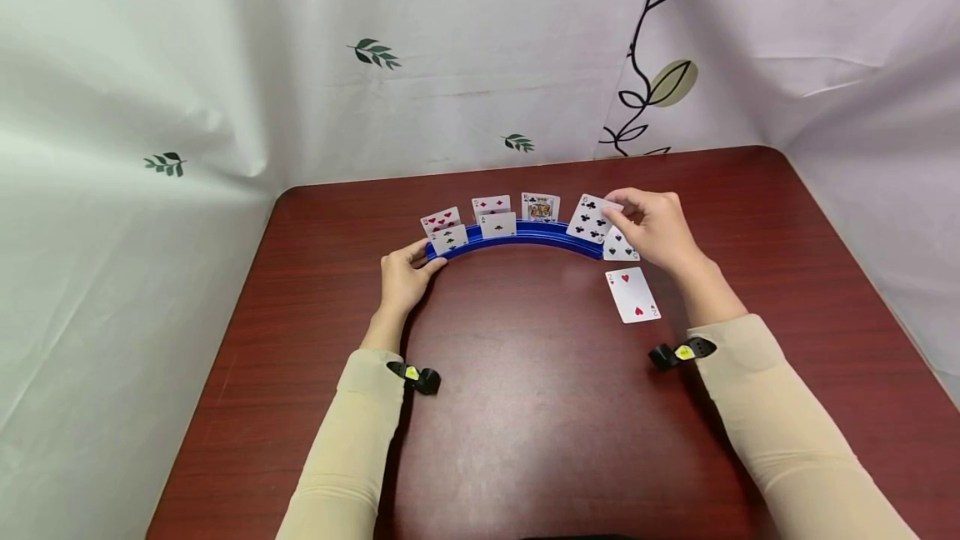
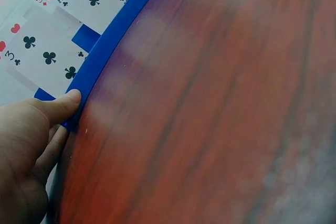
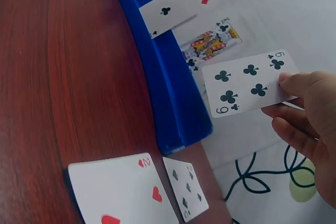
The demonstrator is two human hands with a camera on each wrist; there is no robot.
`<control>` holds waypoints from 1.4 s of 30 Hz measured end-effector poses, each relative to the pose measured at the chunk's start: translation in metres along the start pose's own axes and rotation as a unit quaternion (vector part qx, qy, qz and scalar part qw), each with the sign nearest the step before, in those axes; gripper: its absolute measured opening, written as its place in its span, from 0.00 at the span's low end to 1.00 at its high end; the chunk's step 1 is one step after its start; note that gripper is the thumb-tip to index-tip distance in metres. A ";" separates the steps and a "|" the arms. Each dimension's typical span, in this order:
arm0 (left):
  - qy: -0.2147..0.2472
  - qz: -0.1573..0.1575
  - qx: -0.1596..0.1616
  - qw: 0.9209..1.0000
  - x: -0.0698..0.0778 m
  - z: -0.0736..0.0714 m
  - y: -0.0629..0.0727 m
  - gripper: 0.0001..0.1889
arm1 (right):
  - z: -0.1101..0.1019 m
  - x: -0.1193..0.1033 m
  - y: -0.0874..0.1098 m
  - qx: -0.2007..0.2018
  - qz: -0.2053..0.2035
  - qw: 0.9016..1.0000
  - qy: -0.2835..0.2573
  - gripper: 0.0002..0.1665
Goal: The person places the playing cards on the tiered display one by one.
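Note:
My left hand (image 1: 402, 280) grips the left end of a curved blue card holder (image 1: 532, 233), its thumb on the front wall in the left wrist view. Between thumb and fingers, my right hand (image 1: 660, 226) pinches the six of clubs (image 3: 247, 82), tilted above the holder's right end. Standing in the holder, the three of clubs (image 2: 47, 51) overlaps a hearts card (image 1: 441, 220) at the left. Further along, the ace of clubs (image 1: 498, 225) stands in front of the five of diamonds (image 1: 491, 205). The king of clubs (image 1: 540, 207) is in the back row near the middle.
Face up on the brown table (image 1: 517, 407) lies the two of hearts (image 1: 633, 295), right of the holder. Just behind it is a spades card (image 3: 185, 188), partly covered by the right hand in the head view. White patterned cloth (image 1: 450, 65) hangs behind the table.

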State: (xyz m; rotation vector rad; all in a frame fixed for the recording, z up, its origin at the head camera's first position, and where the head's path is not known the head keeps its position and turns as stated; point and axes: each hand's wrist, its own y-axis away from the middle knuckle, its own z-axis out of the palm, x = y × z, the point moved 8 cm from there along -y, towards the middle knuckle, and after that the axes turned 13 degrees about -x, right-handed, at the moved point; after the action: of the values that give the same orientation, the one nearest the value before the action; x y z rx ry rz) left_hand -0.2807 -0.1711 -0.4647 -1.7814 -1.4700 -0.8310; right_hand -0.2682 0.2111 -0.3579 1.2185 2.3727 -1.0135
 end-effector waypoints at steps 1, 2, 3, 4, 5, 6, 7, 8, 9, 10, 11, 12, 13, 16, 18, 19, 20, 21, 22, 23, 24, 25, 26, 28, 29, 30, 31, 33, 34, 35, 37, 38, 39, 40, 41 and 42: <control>-0.001 0.001 0.000 1.000 0.000 0.000 0.000 0.25 | 0.001 -0.001 -0.001 -0.001 -0.002 1.000 0.001 0.05; -0.001 0.002 0.000 1.000 0.000 0.000 0.000 0.24 | 0.003 -0.003 -0.002 -0.001 -0.004 1.000 0.001 0.05; -0.002 0.003 0.000 1.000 0.000 0.000 0.000 0.24 | 0.004 -0.003 -0.003 -0.002 -0.004 1.000 0.002 0.05; -0.002 0.003 0.000 1.000 0.000 0.000 0.000 0.24 | 0.006 -0.004 -0.003 -0.004 -0.003 1.000 0.002 0.05; -0.002 0.004 0.001 1.000 0.000 0.000 0.000 0.24 | 0.007 -0.005 -0.004 -0.005 -0.003 1.000 0.003 0.05; -0.002 0.003 0.001 1.000 0.000 0.000 0.000 0.24 | 0.009 -0.005 -0.005 -0.007 -0.003 1.000 0.005 0.05; -0.002 0.003 0.001 1.000 0.000 -0.001 0.001 0.24 | 0.011 -0.005 -0.006 -0.010 -0.003 1.000 0.006 0.04; -0.002 0.002 0.000 1.000 0.000 -0.001 0.001 0.24 | 0.013 -0.006 -0.007 -0.013 -0.004 1.000 0.005 0.04; -0.002 0.001 0.001 1.000 -0.001 -0.001 0.001 0.24 | 0.015 -0.006 -0.007 -0.016 -0.005 1.000 0.006 0.03; -0.002 0.000 0.000 1.000 -0.001 -0.001 0.001 0.25 | 0.017 -0.007 -0.008 -0.019 -0.007 1.000 0.006 0.03; -0.002 0.000 0.000 1.000 -0.001 -0.001 0.000 0.25 | 0.018 -0.008 -0.009 -0.022 -0.009 1.000 0.006 0.03; -0.002 -0.001 0.000 1.000 -0.001 -0.001 0.000 0.25 | 0.019 -0.008 -0.009 -0.024 -0.012 1.000 0.006 0.03; -0.002 -0.001 -0.001 1.000 -0.001 -0.001 0.000 0.25 | 0.021 -0.009 -0.009 -0.026 -0.015 1.000 0.005 0.03; -0.003 0.000 0.000 1.000 -0.001 -0.001 0.000 0.25 | 0.023 -0.011 -0.011 -0.029 -0.024 0.999 0.006 0.05; -0.005 0.001 0.001 1.000 0.000 -0.001 -0.001 0.25 | 0.025 -0.013 -0.012 -0.030 -0.030 0.999 0.009 0.05; -0.006 0.001 0.001 1.000 0.000 -0.001 -0.001 0.25 | 0.027 -0.014 -0.012 -0.030 -0.031 0.999 0.011 0.05; -0.007 0.001 0.001 1.000 0.000 -0.001 -0.001 0.24 | 0.028 -0.015 -0.013 -0.030 -0.031 0.999 0.013 0.04; -0.008 0.001 0.001 1.000 0.000 -0.001 -0.001 0.24 | 0.029 -0.016 -0.014 -0.031 -0.032 0.999 0.014 0.04; -0.008 0.002 0.001 1.000 0.000 -0.001 -0.001 0.24 | 0.030 -0.016 -0.014 -0.030 -0.032 0.999 0.015 0.04; -0.007 0.003 0.001 1.000 0.000 -0.001 -0.001 0.24 | 0.032 -0.017 -0.014 -0.031 -0.029 0.999 0.016 0.04; -0.007 0.003 0.001 1.000 0.000 -0.001 -0.001 0.24 | 0.034 -0.017 -0.015 -0.031 -0.027 0.999 0.016 0.04; -0.007 0.002 0.000 1.000 0.000 -0.001 -0.001 0.24 | 0.036 -0.017 -0.015 -0.032 -0.024 0.999 0.017 0.04; -0.006 0.002 0.000 1.000 0.000 0.000 -0.001 0.24 | 0.037 -0.017 -0.015 -0.033 -0.022 0.999 0.017 0.04; -0.005 0.001 -0.001 1.000 0.000 0.000 -0.001 0.24 | 0.041 -0.017 -0.015 -0.034 -0.017 0.999 0.021 0.04; -0.004 0.001 -0.002 1.000 0.000 0.000 -0.001 0.24 | 0.042 -0.017 -0.016 -0.034 -0.015 0.999 0.022 0.04; -0.005 0.000 -0.002 1.000 0.000 0.000 -0.001 0.24 | 0.042 -0.018 -0.016 -0.034 -0.013 0.999 0.023 0.04; -0.005 0.000 -0.002 1.000 0.000 0.000 -0.001 0.24 | 0.043 -0.019 -0.017 -0.033 -0.012 0.999 0.025 0.04; -0.003 0.000 -0.002 1.000 0.000 0.000 -0.001 0.24 | 0.044 -0.020 -0.018 -0.030 -0.010 0.999 0.026 0.05; -0.003 0.000 -0.003 1.000 0.000 0.000 -0.001 0.24 | 0.045 -0.020 -0.019 -0.029 -0.009 0.999 0.025 0.05; -0.002 0.000 -0.003 1.000 0.000 0.000 -0.001 0.24 | 0.046 -0.021 -0.019 -0.029 -0.008 0.999 0.024 0.05; 0.000 -0.001 -0.004 1.000 0.000 0.000 -0.001 0.24 | 0.048 -0.022 -0.021 -0.029 -0.007 0.999 0.024 0.06; 0.001 -0.002 -0.005 1.000 0.000 0.000 -0.001 0.24 | 0.049 -0.023 -0.021 -0.030 -0.006 0.999 0.026 0.06; 0.001 -0.003 -0.005 1.000 0.000 0.000 -0.001 0.24 | 0.050 -0.023 -0.022 -0.031 -0.004 0.999 0.026 0.06; 0.000 -0.003 -0.005 1.000 0.000 0.000 -0.001 0.24 | 0.052 -0.023 -0.023 -0.033 -0.001 0.999 0.029 0.06; 0.000 -0.004 -0.005 1.000 -0.001 0.000 -0.001 0.24 | 0.053 -0.023 -0.023 -0.035 0.001 0.999 0.031 0.07; 0.000 -0.004 -0.005 1.000 -0.001 0.001 -0.001 0.24 | 0.055 -0.022 -0.023 -0.038 0.005 0.999 0.033 0.07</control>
State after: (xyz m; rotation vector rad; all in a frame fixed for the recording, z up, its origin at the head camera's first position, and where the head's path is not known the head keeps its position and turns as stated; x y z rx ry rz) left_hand -0.2819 -0.1707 -0.4654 -1.7847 -1.4760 -0.8425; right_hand -0.2767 0.1502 -0.3742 1.2539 2.4296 -0.8853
